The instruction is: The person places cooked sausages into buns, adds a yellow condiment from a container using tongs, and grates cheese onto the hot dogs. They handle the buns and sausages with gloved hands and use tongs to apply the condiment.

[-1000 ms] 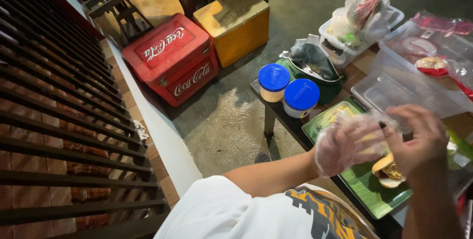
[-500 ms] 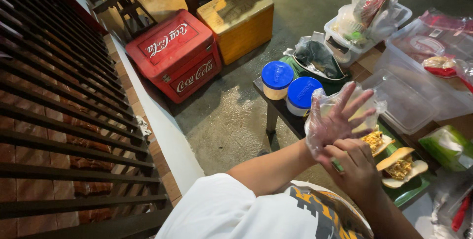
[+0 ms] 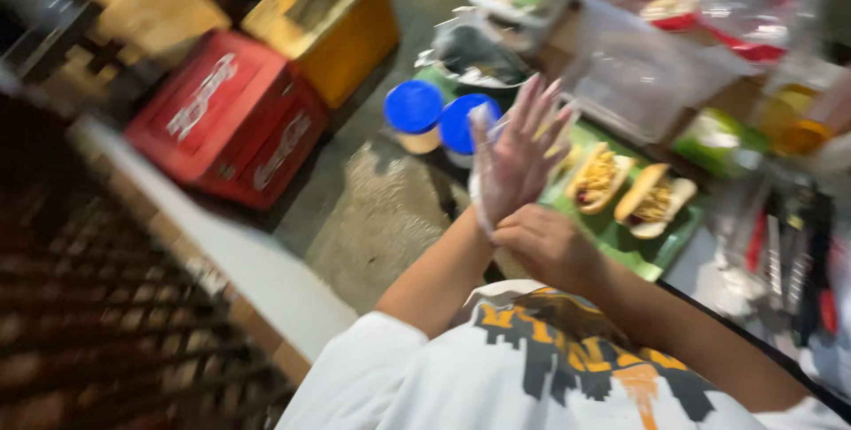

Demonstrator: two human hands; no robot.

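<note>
Above the green tray, the left hand is raised with fingers spread wide, wrapped in a thin clear glove and gripping nothing. The right hand — bare, fingers curled — pinches the glove's cuff at the left wrist. Two filled buns lie on the tray just beyond; two blue-lidded tubs stand nearby — the view is blurred.

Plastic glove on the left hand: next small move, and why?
Probably tug the cuff down a little more. The left hand is raised with fingers spread inside the clear plastic glove, and the bare right hand pinches it at the wrist, above the filled buns on the green tray.
</note>
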